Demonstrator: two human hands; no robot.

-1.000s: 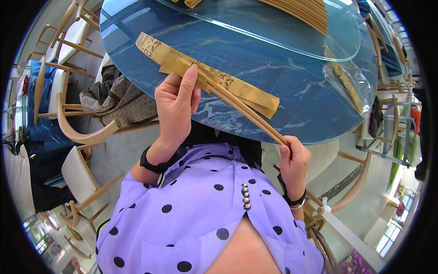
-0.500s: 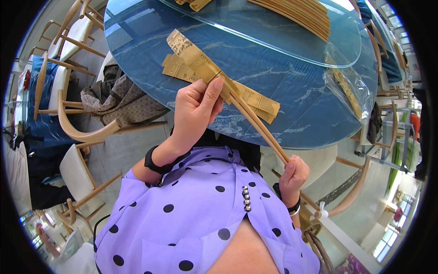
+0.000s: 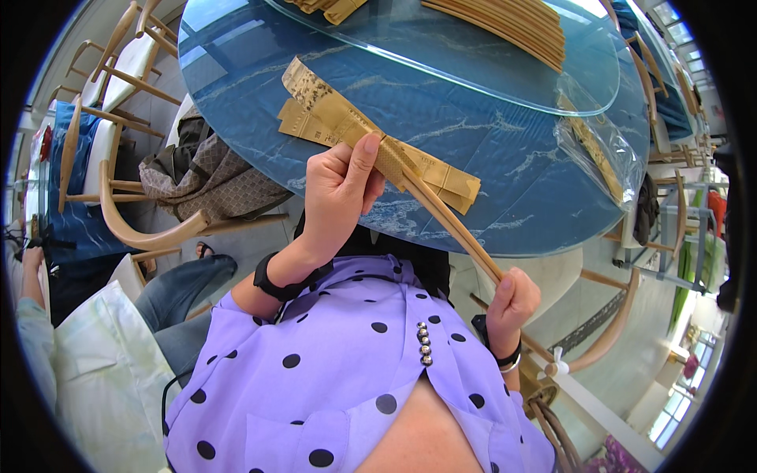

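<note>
My left hand (image 3: 337, 193) is closed, thumb on top, around the lower part of a gold paper chopstick sleeve (image 3: 337, 110) with a dark printed pattern. From the sleeve's lower end a pair of wooden chopsticks (image 3: 457, 231) slants down to the right. Their outer ends are in my closed right hand (image 3: 511, 307), just beyond the table edge. The ends inside the paper are hidden. Under the held sleeve, more flat gold paper sleeves (image 3: 448, 183) lie on the blue marbled table (image 3: 528, 209), partly covered by it and my left hand.
A glass turntable (image 3: 441, 67) carries a row of wooden chopsticks (image 3: 505, 27) and gold sleeves (image 3: 341, 9). On the right lies a clear plastic bag (image 3: 595, 150) with a gold strip inside. A patterned bag (image 3: 213, 169) rests on a chair at left; a person (image 3: 110, 347) is close by my left.
The person at the lower left has come into view, covering a chair. My right hand has shifted slightly right with the chopstick ends; my left hand keeps its grip on the sleeve.
</note>
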